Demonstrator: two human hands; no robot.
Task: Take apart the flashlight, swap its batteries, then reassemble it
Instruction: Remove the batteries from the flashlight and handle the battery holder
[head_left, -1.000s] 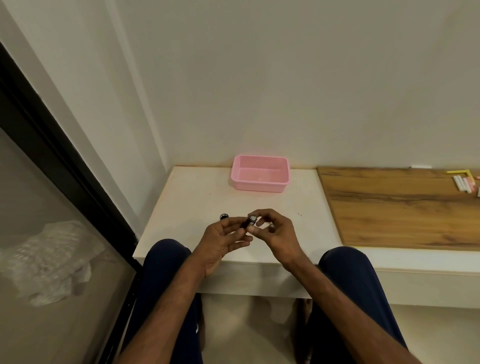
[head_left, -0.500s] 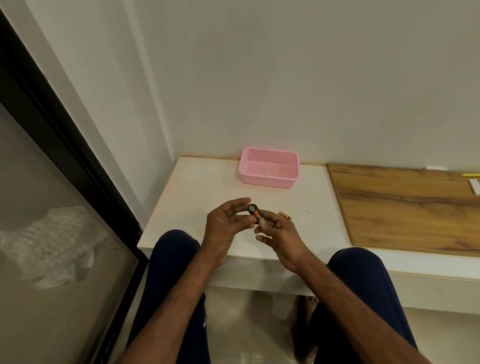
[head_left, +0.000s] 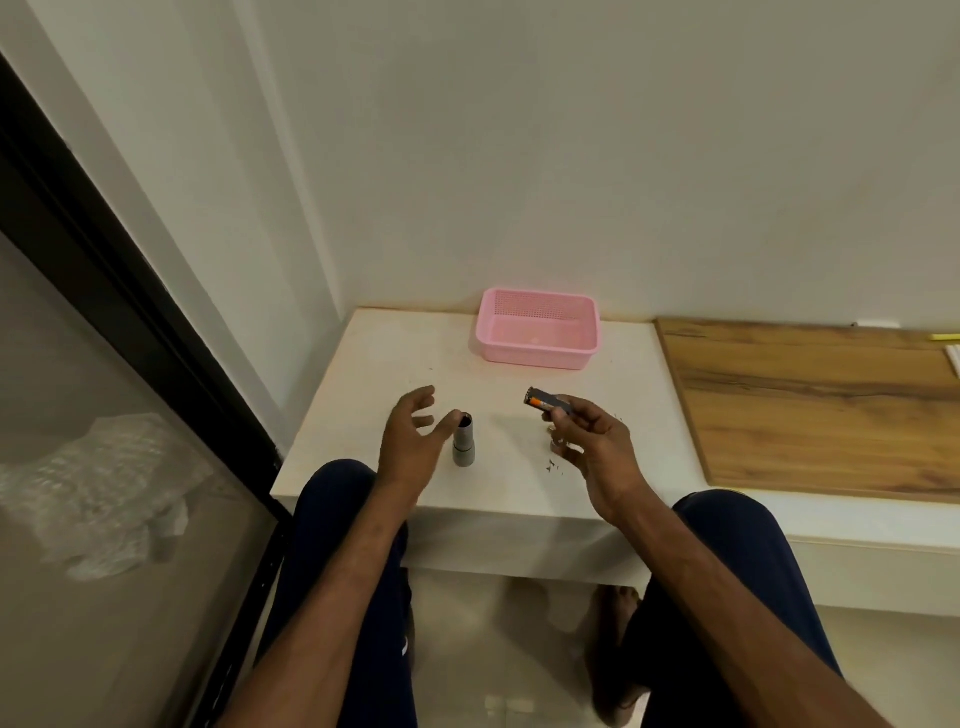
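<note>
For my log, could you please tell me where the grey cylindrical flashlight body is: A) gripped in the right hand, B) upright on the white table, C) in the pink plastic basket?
B: the grey cylindrical flashlight body stands upright on the white table, open end up.

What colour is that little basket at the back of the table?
The basket is pink; head view.

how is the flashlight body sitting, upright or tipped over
Upright: the grey flashlight body stands on end on the white table, its dark open mouth facing up, beside the left hand.
</note>
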